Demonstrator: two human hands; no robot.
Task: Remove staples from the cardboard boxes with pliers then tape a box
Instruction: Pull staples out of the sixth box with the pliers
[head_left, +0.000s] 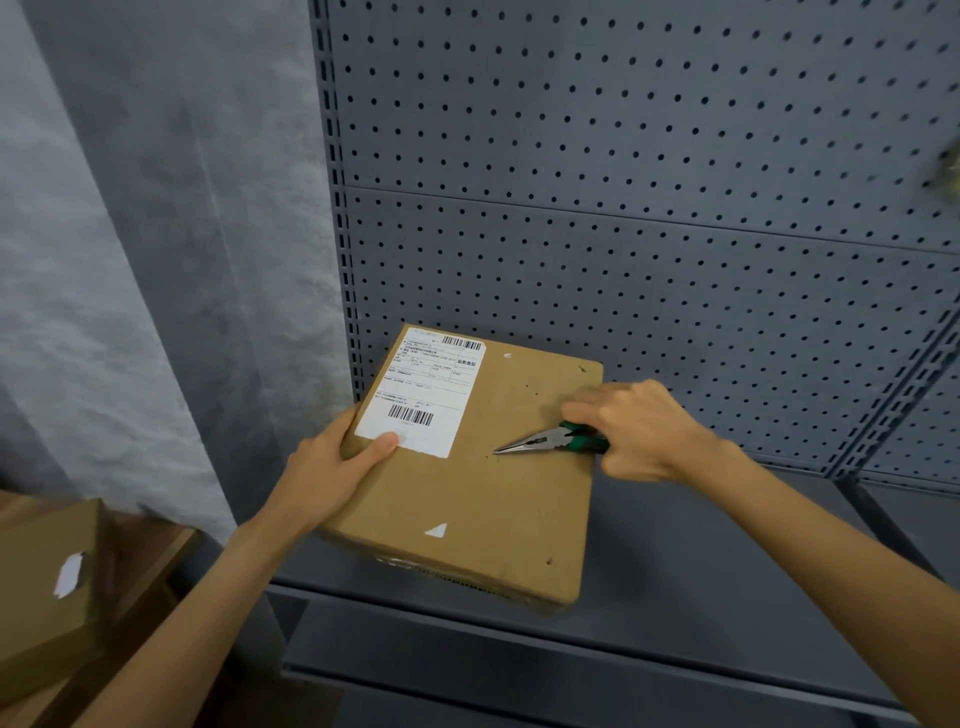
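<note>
In the centre of the frame, the left hand (332, 462) is gripping the left edge of the flat cardboard box (478, 467), thumb pressing on its white label (423, 397), while the right hand (631, 431) is clamping the green handles of the pliers (550, 440), tips closed and resting on the lid. The box is looking light, stiff and easily dented, so holding its edges is probably safest. It is lying on a grey metal shelf (701, 561), with a pegboard (623, 182) rising behind across the upper right.

The cardboard box (467, 467) lies on the grey shelf (701, 571). Right of the box, the shelf top is bare, so a hand fits there. Behind the box, the pegboard wall (623, 208) blocks the way. Left of the box, more boxes (47, 587) are stacked.
</note>
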